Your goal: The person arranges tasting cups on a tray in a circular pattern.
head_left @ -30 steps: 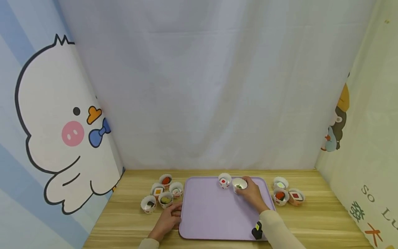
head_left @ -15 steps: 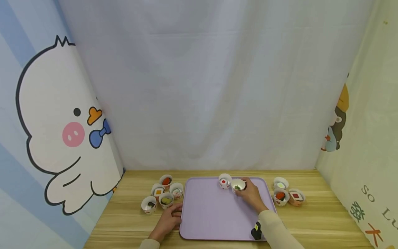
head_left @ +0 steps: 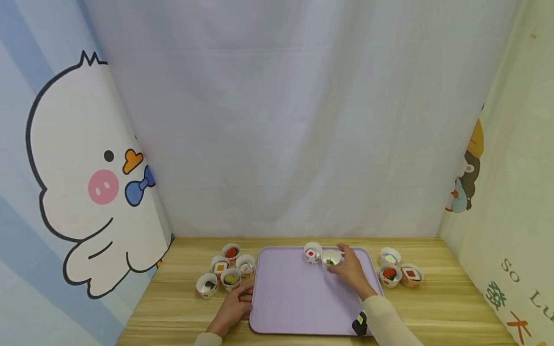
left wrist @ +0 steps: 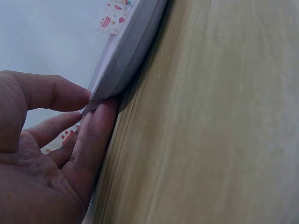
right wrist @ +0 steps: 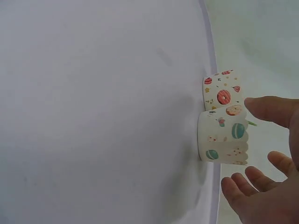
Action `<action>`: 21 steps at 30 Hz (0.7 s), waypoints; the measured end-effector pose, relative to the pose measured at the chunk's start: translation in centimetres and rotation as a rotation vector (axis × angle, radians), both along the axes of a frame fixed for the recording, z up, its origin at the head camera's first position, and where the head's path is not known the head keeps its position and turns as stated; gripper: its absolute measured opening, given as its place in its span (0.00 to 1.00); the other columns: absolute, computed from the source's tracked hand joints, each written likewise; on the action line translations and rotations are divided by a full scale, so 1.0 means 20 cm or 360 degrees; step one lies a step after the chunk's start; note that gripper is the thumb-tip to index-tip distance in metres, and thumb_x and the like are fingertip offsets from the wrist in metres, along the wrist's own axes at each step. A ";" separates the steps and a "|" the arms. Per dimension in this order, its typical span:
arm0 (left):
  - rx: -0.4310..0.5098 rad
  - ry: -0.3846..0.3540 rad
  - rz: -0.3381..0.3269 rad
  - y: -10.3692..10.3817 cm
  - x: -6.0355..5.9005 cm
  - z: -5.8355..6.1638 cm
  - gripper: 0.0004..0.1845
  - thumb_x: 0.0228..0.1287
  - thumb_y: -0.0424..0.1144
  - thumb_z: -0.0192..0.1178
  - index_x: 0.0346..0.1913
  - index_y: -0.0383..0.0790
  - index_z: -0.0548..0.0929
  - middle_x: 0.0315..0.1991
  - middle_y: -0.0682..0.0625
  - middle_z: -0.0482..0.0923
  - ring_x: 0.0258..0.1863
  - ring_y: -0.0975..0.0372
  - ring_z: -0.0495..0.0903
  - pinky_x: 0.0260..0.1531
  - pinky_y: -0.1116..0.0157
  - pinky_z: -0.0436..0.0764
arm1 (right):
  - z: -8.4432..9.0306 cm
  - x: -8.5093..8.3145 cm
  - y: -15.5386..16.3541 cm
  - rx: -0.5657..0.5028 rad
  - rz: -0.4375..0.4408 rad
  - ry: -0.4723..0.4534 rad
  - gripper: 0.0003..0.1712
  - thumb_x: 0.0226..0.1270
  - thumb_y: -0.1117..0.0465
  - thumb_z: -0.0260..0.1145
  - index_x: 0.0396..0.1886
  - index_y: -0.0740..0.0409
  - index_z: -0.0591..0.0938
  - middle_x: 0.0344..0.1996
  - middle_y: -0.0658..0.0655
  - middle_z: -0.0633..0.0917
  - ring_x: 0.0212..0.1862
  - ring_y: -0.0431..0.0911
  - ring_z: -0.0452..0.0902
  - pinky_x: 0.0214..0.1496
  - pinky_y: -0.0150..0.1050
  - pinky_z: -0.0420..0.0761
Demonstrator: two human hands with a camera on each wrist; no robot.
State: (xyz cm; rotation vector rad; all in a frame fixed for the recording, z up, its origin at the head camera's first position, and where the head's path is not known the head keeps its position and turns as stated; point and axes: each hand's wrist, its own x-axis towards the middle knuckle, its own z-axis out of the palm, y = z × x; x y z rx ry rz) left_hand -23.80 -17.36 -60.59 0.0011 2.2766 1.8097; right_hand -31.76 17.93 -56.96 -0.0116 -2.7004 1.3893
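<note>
A lilac tray [head_left: 298, 307] lies on the wooden table. At its far edge stand two paper cups side by side, one with a red piece [head_left: 312, 252] and one with a green piece [head_left: 331, 258]. My right hand [head_left: 349, 269] hovers just right of the green-piece cup. In the right wrist view that patterned cup [right wrist: 223, 137] stands free on the tray [right wrist: 103, 112], and my right hand [right wrist: 254, 149] has its fingers spread, a small gap away. My left hand [head_left: 235, 303] holds the tray's left rim [left wrist: 126, 51]; the left hand [left wrist: 96, 105] has the thumb above and a finger beneath.
Several filled paper cups [head_left: 225, 271] cluster on the table left of the tray. Three more cups [head_left: 396, 270] stand to its right. A white curtain closes the back. Cartoon panels wall in both sides.
My right hand has let go of the green-piece cup, which now stands beside the red-piece cup, and its fingers have spread. The left hand has stayed at the rim.
</note>
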 end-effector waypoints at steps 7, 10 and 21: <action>-0.0006 -0.0022 0.0014 0.00 0.01 0.02 0.37 0.47 0.23 0.56 0.67 0.28 0.69 0.53 0.38 0.74 0.41 0.61 0.78 0.26 0.60 0.84 | 0.10 0.05 0.02 -0.0024 0.0031 0.0078 0.44 0.50 0.65 0.75 0.67 0.67 0.67 0.65 0.70 0.71 0.66 0.66 0.67 0.64 0.60 0.72; 0.0006 -0.0017 0.0006 0.00 0.01 0.02 0.37 0.47 0.23 0.56 0.67 0.28 0.69 0.53 0.37 0.73 0.42 0.60 0.78 0.27 0.60 0.84 | 0.14 0.07 0.03 -0.0045 0.0052 0.0079 0.43 0.53 0.65 0.74 0.68 0.66 0.66 0.67 0.70 0.68 0.67 0.66 0.66 0.64 0.61 0.72; -0.0011 0.0019 0.0010 0.00 0.00 -0.01 0.37 0.48 0.22 0.56 0.68 0.28 0.68 0.55 0.34 0.73 0.43 0.60 0.78 0.26 0.59 0.84 | 0.26 0.14 0.06 0.0006 0.0105 0.0138 0.43 0.55 0.63 0.74 0.70 0.64 0.65 0.68 0.69 0.66 0.68 0.65 0.65 0.66 0.59 0.71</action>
